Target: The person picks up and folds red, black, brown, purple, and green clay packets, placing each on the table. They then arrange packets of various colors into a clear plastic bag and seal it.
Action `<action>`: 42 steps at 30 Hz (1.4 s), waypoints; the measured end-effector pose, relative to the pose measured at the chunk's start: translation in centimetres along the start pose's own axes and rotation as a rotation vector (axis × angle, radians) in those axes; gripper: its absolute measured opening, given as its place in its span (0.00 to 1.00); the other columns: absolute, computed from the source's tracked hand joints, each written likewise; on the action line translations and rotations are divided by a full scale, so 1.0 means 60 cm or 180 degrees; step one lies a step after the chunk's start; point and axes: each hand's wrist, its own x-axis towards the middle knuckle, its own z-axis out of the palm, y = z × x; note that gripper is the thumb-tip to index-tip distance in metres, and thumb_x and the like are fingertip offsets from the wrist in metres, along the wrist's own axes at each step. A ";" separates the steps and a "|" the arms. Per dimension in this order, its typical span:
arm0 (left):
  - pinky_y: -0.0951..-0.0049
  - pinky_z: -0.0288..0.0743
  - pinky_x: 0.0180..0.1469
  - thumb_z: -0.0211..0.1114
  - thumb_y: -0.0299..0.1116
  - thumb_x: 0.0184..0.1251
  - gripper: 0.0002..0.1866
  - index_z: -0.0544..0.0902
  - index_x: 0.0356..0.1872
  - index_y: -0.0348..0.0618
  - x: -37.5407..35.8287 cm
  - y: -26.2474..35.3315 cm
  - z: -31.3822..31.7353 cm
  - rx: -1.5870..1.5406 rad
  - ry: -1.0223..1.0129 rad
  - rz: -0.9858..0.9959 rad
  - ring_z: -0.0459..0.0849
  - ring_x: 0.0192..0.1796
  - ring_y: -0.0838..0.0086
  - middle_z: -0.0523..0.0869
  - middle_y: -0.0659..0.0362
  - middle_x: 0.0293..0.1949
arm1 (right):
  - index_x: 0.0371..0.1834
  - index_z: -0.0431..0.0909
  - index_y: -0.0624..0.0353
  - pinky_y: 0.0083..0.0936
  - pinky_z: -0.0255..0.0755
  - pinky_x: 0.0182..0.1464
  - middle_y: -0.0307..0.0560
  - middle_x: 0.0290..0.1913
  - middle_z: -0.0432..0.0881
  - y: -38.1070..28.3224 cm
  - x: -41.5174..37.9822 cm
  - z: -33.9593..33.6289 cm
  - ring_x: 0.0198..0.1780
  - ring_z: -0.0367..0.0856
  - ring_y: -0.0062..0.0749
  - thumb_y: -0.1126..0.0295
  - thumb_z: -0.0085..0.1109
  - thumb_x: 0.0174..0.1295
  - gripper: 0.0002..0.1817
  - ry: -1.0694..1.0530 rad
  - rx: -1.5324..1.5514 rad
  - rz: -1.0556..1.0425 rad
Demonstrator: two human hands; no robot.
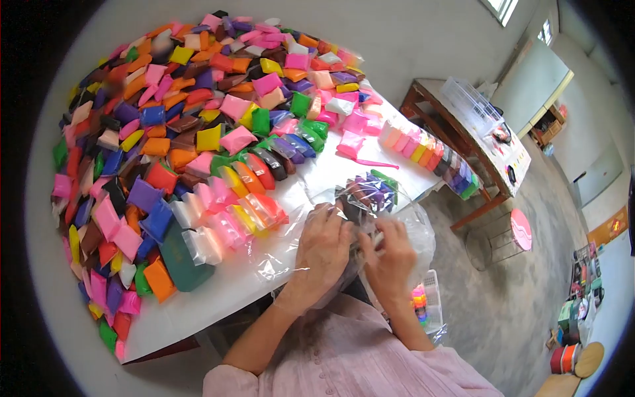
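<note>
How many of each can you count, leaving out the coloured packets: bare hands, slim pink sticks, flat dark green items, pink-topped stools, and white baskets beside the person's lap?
Hands: 2 (right hand, left hand)
Slim pink stick: 1
Flat dark green item, partly covered: 1
Pink-topped stool: 1
White basket: 1
Total: 6

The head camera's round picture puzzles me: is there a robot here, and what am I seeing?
No robot: a person wears the camera on their head, looking forward and down, so this single view is roughly theirs. The left hand and right hand are bare, their fingers gripping a clear plastic bag with coloured packets showing through. The white tabletop bears a big heap of coloured packets, a wrapped row of packets and a thin pink stick.
</note>
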 end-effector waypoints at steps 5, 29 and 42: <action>0.54 0.68 0.62 0.58 0.31 0.69 0.17 0.77 0.53 0.27 -0.003 0.006 -0.004 0.0040 -0.0072 -0.0032 0.75 0.58 0.45 0.78 0.38 0.51 | 0.36 0.80 0.63 0.24 0.71 0.27 0.48 0.30 0.82 -0.093 0.040 -0.149 0.24 0.78 0.29 0.81 0.67 0.54 0.08 -0.0006 0.0723 -0.0338; 0.47 0.64 0.67 0.57 0.32 0.65 0.22 0.76 0.60 0.35 -0.042 -0.029 0.007 0.1646 -0.0205 0.1164 0.73 0.61 0.47 0.75 0.42 0.57 | 0.22 0.83 0.62 0.43 0.78 0.37 0.56 0.28 0.84 -0.197 0.186 0.107 0.34 0.85 0.50 0.62 0.60 0.48 0.12 -0.2526 -0.0881 -0.1634; 0.56 0.69 0.60 0.51 0.20 0.60 0.11 0.76 0.42 0.26 0.004 -0.007 -0.024 -0.0564 -0.0287 0.0018 0.75 0.53 0.46 0.76 0.39 0.47 | 0.40 0.83 0.64 0.14 0.61 0.26 0.31 0.24 0.73 -0.027 0.026 -0.174 0.25 0.67 0.11 0.71 0.68 0.53 0.12 -0.1456 0.0768 0.1009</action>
